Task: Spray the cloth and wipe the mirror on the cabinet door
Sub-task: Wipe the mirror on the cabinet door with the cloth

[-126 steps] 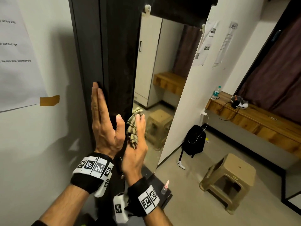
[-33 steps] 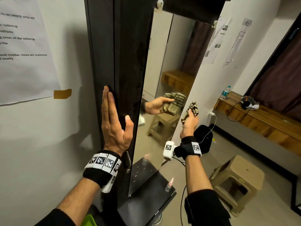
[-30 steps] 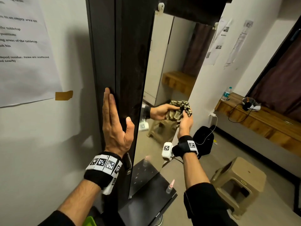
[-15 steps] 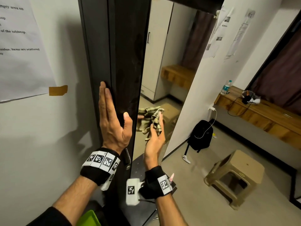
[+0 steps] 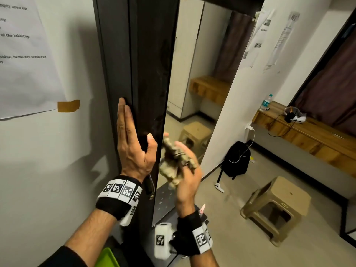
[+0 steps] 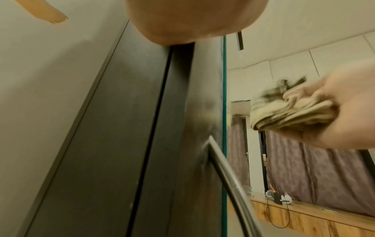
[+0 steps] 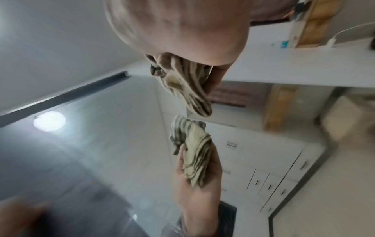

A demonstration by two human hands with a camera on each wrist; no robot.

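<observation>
Holding a bunched-up striped cloth (image 5: 174,164), the right hand (image 5: 185,182) is right up by the mirror (image 5: 192,78) on the dark cabinet door (image 5: 150,74). The fingers (image 5: 189,162) are curled round the cloth, and it sits in the palm with its loose end poking out past the fingertips toward the glass. In the right wrist view the cloth's tip (image 7: 194,96) hangs just short of its own twin in the glass, so whether it touches the mirror cannot be told. The hand and cloth look blurry.

The left hand (image 5: 133,143) lies flat against the edge of the cabinet door, fingers straight and pressed together, pointing up, with the thumb stuck out to the side. It holds nothing. The cloth is just beside this thumb, a little lower. A thin metal handle (image 6: 227,179) sticks out from the door just beside the glass edge.

On the floor stands a tan stool (image 5: 273,207), with a black backpack (image 5: 236,158) nearer the wall. A water bottle (image 5: 265,102) stands on a wooden shelf (image 5: 308,137).
</observation>
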